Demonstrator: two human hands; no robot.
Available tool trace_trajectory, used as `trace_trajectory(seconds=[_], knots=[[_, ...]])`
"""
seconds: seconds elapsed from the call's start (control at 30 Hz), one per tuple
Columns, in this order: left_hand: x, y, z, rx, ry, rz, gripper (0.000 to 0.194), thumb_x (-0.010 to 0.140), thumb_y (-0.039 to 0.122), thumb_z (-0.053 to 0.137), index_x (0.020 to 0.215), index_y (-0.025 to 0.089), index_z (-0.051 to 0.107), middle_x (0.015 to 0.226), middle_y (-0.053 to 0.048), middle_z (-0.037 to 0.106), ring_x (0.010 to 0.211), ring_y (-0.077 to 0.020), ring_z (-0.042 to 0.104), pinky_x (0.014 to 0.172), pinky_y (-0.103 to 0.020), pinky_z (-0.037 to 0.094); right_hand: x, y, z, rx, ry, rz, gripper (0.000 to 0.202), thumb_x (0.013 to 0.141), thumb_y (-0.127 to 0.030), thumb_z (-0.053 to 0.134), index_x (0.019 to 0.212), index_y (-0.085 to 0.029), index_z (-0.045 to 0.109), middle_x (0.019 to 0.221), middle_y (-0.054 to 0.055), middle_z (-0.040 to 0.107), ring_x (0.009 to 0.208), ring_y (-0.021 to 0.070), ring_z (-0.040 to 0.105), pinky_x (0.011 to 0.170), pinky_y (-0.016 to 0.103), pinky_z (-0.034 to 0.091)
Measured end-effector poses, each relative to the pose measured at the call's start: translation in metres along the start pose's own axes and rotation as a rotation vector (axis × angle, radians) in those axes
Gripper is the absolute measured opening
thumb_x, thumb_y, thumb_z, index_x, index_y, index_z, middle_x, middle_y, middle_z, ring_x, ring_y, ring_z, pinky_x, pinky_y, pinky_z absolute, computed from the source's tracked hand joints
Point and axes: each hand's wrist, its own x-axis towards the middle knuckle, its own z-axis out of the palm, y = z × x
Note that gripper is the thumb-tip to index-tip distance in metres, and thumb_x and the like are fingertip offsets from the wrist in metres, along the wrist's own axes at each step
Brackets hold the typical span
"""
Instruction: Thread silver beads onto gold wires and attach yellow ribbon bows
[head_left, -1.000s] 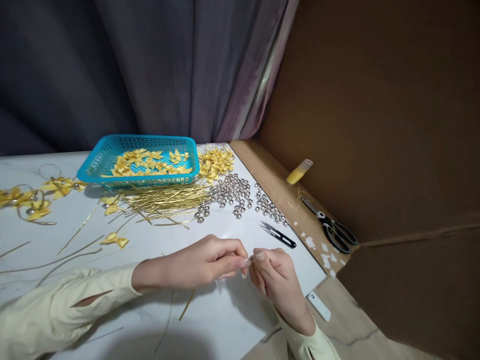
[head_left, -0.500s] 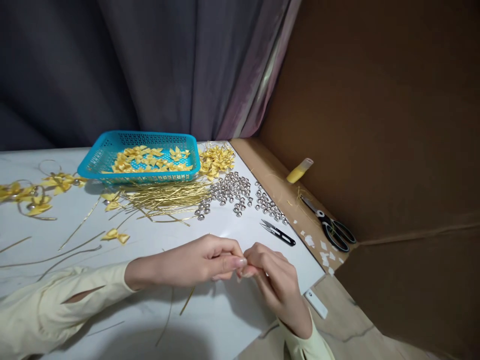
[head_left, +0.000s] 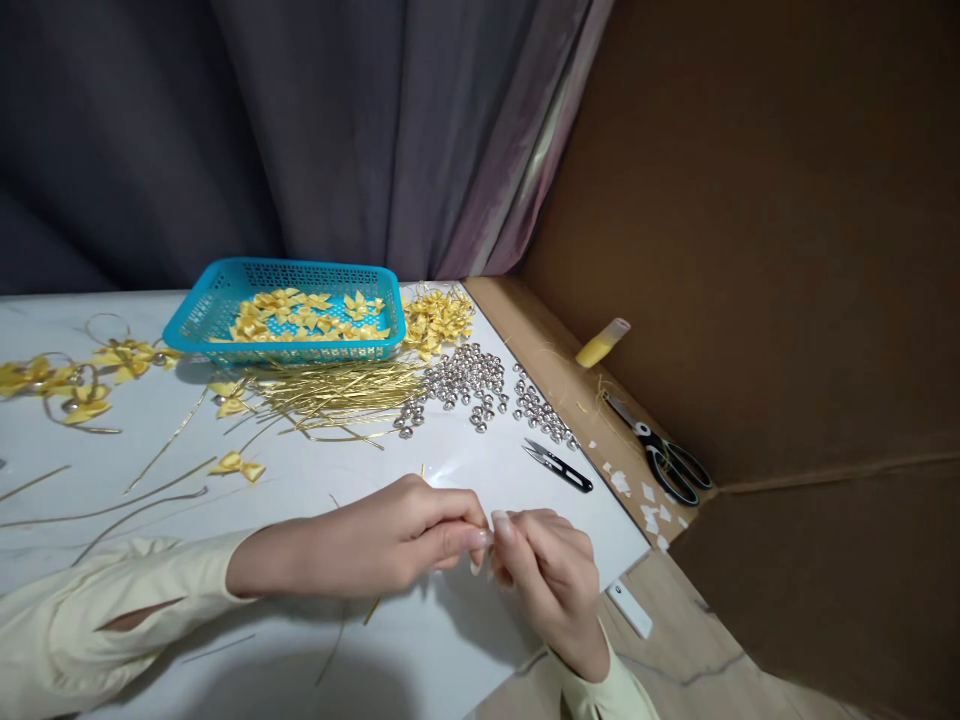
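Observation:
My left hand (head_left: 405,535) and my right hand (head_left: 551,575) meet above the front part of the white table. Both are closed, fingertips pinched together and nearly touching. Whatever sits between the fingertips is too small and covered to make out. Short ends of a gold cord (head_left: 371,610) show above and below my left hand; its middle is hidden behind the hand. To the right lie black thread snips (head_left: 559,466). Beyond my hands are silver heart-shaped beads (head_left: 465,375) and a bundle of gold cords (head_left: 337,395). A yellow ribbon bow (head_left: 237,467) lies left of my left hand.
A blue basket (head_left: 174,335) at the back holds yellow bows, with a pile of yellow bows (head_left: 439,315) beside it. Bows with beads and cord (head_left: 86,400) lie at left. Scissors (head_left: 667,462), paper scraps and a yellow tube (head_left: 602,343) rest on the brown board at right.
My right thumb has risen and its fingers have turned slightly against the left fingertips. My left hand has shifted a little left and down. The view has moved slightly.

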Motion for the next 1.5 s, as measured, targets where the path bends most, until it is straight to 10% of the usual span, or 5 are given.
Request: trace_trajectory(seconds=[0.17, 0.5, 0.97, 1.17, 1.5], knots=[[-0.003, -0.002, 0.002, 0.034, 0.012, 0.051, 0.021, 0.093, 0.023, 0.040, 0.080, 0.017, 0.056, 0.057, 0.006, 0.040, 0.052, -0.0089, 0.037, 0.054, -0.020, 0.029, -0.004, 0.006, 0.009, 0.416, 0.102, 0.328, 0.059, 0.095, -0.045, 0.037, 0.044, -0.019, 0.052, 0.038, 0.001, 0.052, 0.036, 0.0114, 0.051, 0.044, 0.025, 0.043], [-0.002, -0.014, 0.010, -0.209, 0.195, 0.012, 0.026, 0.094, 0.034, 0.038, 0.078, 0.018, 0.050, 0.057, 0.007, 0.035, 0.050, -0.0092, 0.029, 0.048, -0.022, 0.025, -0.009, 0.004, 0.020, 0.577, -0.042, 0.472, 0.044, 0.087, -0.055, 0.048, 0.124, -0.034, 0.058, 0.134, 0.000, 0.053, 0.128, 0.0225, 0.046, 0.111, 0.040, 0.031], [-0.003, -0.017, 0.013, 0.249, 0.270, 0.179, 0.025, 0.096, 0.020, 0.034, 0.090, 0.016, 0.058, 0.084, -0.004, 0.066, 0.078, -0.0149, 0.060, 0.074, -0.025, 0.044, 0.001, -0.022, 0.040, 0.955, 0.479, 0.704, 0.018, 0.081, -0.032, 0.066, 0.093, -0.023, 0.076, 0.112, 0.006, 0.069, 0.111, 0.0231, 0.061, 0.100, 0.039, 0.045], [-0.068, -0.026, -0.002, 0.680, 0.590, 0.109, 0.028, 0.095, 0.019, 0.039, 0.119, 0.015, 0.053, 0.128, -0.011, 0.058, 0.120, -0.0231, 0.048, 0.102, -0.038, 0.033, -0.001, -0.011, 0.025, 0.778, 0.600, 0.609, 0.010, 0.081, -0.025, 0.067, 0.083, -0.023, 0.076, 0.098, 0.004, 0.074, 0.101, 0.0187, 0.066, 0.104, 0.037, 0.040], [-0.153, -0.084, 0.090, 1.236, 0.532, -0.293, 0.043, 0.097, 0.036, 0.034, 0.129, 0.011, 0.048, 0.137, -0.014, 0.051, 0.126, -0.0259, 0.044, 0.093, -0.037, 0.035, 0.002, -0.009, 0.036, 0.711, 0.681, 0.601, 0.013, 0.066, -0.024, 0.079, 0.078, -0.018, 0.076, 0.069, 0.002, 0.074, 0.066, 0.0147, 0.068, 0.085, 0.035, 0.051]])
